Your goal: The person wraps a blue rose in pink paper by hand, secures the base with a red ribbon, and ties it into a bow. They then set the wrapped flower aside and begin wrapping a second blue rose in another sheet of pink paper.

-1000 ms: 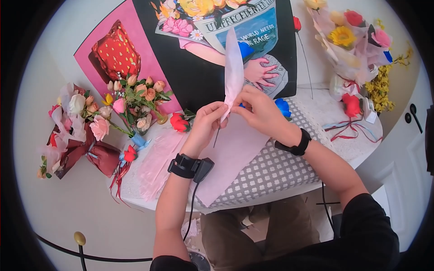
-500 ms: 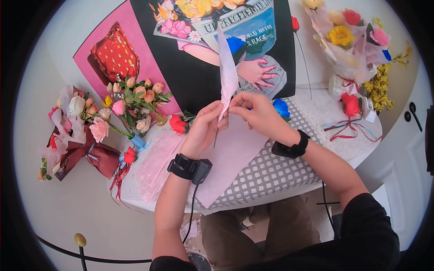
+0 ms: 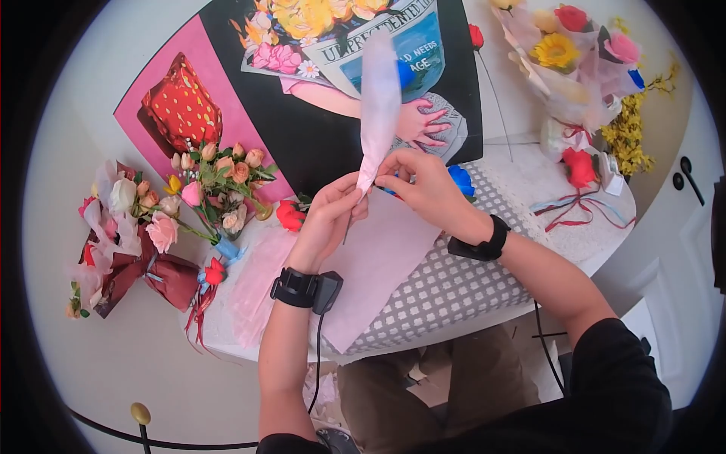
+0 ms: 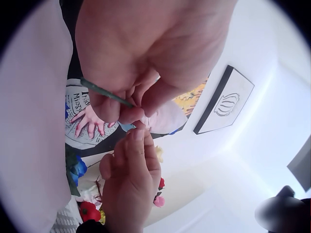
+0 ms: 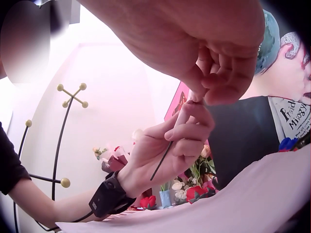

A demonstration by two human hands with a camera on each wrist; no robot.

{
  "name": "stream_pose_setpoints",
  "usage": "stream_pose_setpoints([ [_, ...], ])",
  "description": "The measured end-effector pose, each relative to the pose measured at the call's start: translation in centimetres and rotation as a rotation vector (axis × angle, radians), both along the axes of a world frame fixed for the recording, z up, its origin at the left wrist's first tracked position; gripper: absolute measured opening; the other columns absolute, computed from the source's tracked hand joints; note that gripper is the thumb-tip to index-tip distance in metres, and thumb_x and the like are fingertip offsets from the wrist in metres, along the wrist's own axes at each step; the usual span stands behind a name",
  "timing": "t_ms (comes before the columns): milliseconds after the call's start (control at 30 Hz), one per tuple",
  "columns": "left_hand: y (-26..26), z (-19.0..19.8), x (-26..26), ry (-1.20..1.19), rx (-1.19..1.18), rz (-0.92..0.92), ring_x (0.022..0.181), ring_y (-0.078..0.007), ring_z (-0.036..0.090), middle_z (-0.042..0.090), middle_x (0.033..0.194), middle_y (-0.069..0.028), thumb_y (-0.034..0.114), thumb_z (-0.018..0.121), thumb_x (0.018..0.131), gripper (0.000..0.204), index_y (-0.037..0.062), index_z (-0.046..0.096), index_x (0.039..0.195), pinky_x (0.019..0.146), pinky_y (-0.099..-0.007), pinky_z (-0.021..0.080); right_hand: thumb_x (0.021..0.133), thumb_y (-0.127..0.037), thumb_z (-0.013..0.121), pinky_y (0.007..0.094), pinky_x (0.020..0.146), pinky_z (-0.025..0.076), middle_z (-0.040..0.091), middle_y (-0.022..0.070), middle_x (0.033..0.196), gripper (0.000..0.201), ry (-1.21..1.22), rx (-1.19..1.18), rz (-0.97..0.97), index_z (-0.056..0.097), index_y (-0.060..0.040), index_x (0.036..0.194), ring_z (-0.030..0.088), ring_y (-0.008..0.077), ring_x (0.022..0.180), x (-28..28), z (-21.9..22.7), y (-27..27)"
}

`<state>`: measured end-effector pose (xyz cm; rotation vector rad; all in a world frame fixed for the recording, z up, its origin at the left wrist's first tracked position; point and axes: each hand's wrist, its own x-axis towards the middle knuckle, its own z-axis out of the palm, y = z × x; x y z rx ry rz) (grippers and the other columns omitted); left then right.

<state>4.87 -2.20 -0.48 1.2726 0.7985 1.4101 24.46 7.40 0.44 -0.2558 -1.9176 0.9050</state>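
Note:
A blue flower (image 3: 406, 74) stands upright in a narrow wrap of pale pink paper (image 3: 380, 106), most of its bloom hidden behind it. My left hand (image 3: 330, 216) grips the gathered lower end of the wrap. Below that hand pokes the thin green stem (image 4: 104, 92), slanting downward in the right wrist view. With thumb and forefinger together, my right hand (image 3: 427, 185) pinches the paper's gathered base, fingertips right at the left thumb. Beneath both hands a pink sheet (image 3: 386, 265) is spread on the table.
Layered pink sheets (image 3: 253, 272) lie at left beside a red rose (image 3: 290, 216). Another blue flower (image 3: 461, 181) rests on the patterned grey cloth (image 3: 423, 303). Bouquets flank the table, a maroon-wrapped one (image 3: 155, 272) at left. A large painted board (image 3: 318, 144) stands behind.
The wrapped flower has turned, showing a broader face of paper and less of the blue bloom. Both hands stay together at its base. The whole head view has shifted slightly.

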Motion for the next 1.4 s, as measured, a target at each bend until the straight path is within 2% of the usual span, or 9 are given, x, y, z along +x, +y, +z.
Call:
stream_pose_setpoints([
  [233, 0.1, -0.2, 0.1, 0.078, 0.023, 0.117, 0.072, -0.0057, 0.049, 0.066, 0.097, -0.0002, 0.01, 0.061, 0.102, 0.033, -0.002, 0.059, 0.132, 0.067, -0.0227, 0.039, 0.088, -0.008, 0.071, 0.032, 0.058, 0.042, 0.066, 0.0088, 0.079, 0.011, -0.02, 0.013, -0.022, 0.07, 0.0014, 0.095, 0.052, 0.0142, 0.06, 0.4, 0.3, -0.2],
  [367, 0.2, -0.3, 0.3, 0.097, -0.007, 0.13, 0.067, -0.0053, 0.048, 0.064, 0.095, 0.0008, 0.011, 0.06, 0.102, 0.033, -0.0017, 0.057, 0.132, 0.063, -0.0215, 0.038, 0.087, -0.008, 0.071, 0.0332, 0.06, 0.045, 0.067, 0.0108, 0.082, 0.012, -0.018, 0.029, -0.045, 0.069, 0.0018, 0.093, 0.057, 0.018, 0.063, 0.4, 0.1, -0.1],
  [433, 0.2, -0.5, 0.3, 0.091, -0.061, 0.113, 0.06, -0.0035, 0.042, 0.06, 0.092, 0.0022, 0.013, 0.06, 0.103, 0.033, 0.0009, 0.055, 0.133, 0.053, -0.0206, 0.032, 0.087, -0.008, 0.071, 0.0337, 0.061, 0.046, 0.068, 0.0113, 0.082, 0.011, -0.032, 0.033, -0.055, 0.069, 0.0019, 0.092, 0.059, 0.0188, 0.064, 0.4, 0.0, 0.0],
  [567, -0.1, -0.2, 0.8, 0.045, -0.113, 0.099, 0.057, -0.0015, 0.037, 0.057, 0.09, 0.0032, 0.011, 0.059, 0.103, 0.031, 0.0036, 0.052, 0.132, 0.048, -0.0201, 0.026, 0.086, -0.008, 0.07, 0.0346, 0.062, 0.047, 0.068, 0.0119, 0.083, 0.011, -0.057, 0.027, -0.075, 0.069, 0.0021, 0.091, 0.061, 0.0197, 0.066, 0.4, 0.0, 0.0],
  [700, -0.2, -0.1, 1.6, 0.22, -0.065, 0.184, 0.054, -0.0004, 0.034, 0.057, 0.09, 0.0036, 0.008, 0.057, 0.103, 0.026, 0.0041, 0.052, 0.128, 0.045, -0.0201, 0.023, 0.086, -0.008, 0.071, 0.0344, 0.061, 0.047, 0.069, 0.0117, 0.084, 0.011, -0.057, 0.036, -0.089, 0.069, 0.002, 0.091, 0.061, 0.02, 0.066, 0.3, -0.1, 0.0],
  [933, 0.3, -0.9, 1.3, 0.24, 0.005, 0.257, 0.048, -0.0015, 0.038, 0.059, 0.081, -0.0008, 0.012, 0.054, 0.105, 0.019, 0.0031, 0.055, 0.123, 0.038, -0.0198, 0.023, 0.086, -0.008, 0.072, 0.0308, 0.058, 0.045, 0.07, 0.0089, 0.081, 0.012, -0.052, 0.0, -0.066, 0.071, 0.0022, 0.093, 0.056, 0.0136, 0.061, 0.3, 0.0, -0.3],
  [1167, 0.3, -0.8, 2.1, 0.229, -0.029, 0.26, 0.045, -0.0021, 0.035, 0.058, 0.074, -0.002, 0.019, 0.048, 0.109, 0.022, 0.0041, 0.056, 0.122, 0.038, -0.0193, 0.021, 0.087, -0.008, 0.074, 0.0273, 0.055, 0.042, 0.069, 0.0051, 0.08, 0.013, -0.011, -0.112, 0.01, 0.07, 0.0017, 0.096, 0.051, 0.0081, 0.06, 0.1, -0.3, -0.1],
  [1300, 0.2, -0.8, 1.8, 0.042, -0.057, 0.108, 0.043, -0.0034, 0.036, 0.059, 0.073, -0.0042, 0.022, 0.045, 0.11, 0.026, 0.0028, 0.056, 0.123, 0.038, -0.0201, 0.022, 0.087, -0.008, 0.075, 0.0266, 0.055, 0.04, 0.065, 0.0036, 0.077, 0.017, 0.066, -0.121, 0.011, 0.065, 0.0007, 0.097, 0.048, 0.0077, 0.059, -0.3, -0.5, -0.2],
  [1400, -0.1, -0.5, 1.8, -0.032, -0.079, 0.042, 0.043, -0.0033, 0.035, 0.058, 0.072, -0.0039, 0.022, 0.044, 0.11, 0.025, 0.0034, 0.057, 0.119, 0.038, -0.0203, 0.021, 0.089, -0.007, 0.076, 0.023, 0.054, 0.035, 0.055, -0.0031, 0.075, 0.021, 0.128, -0.102, 0.019, 0.057, -0.003, 0.096, 0.043, 0.0029, 0.061, -0.7, -1.1, 0.2],
])
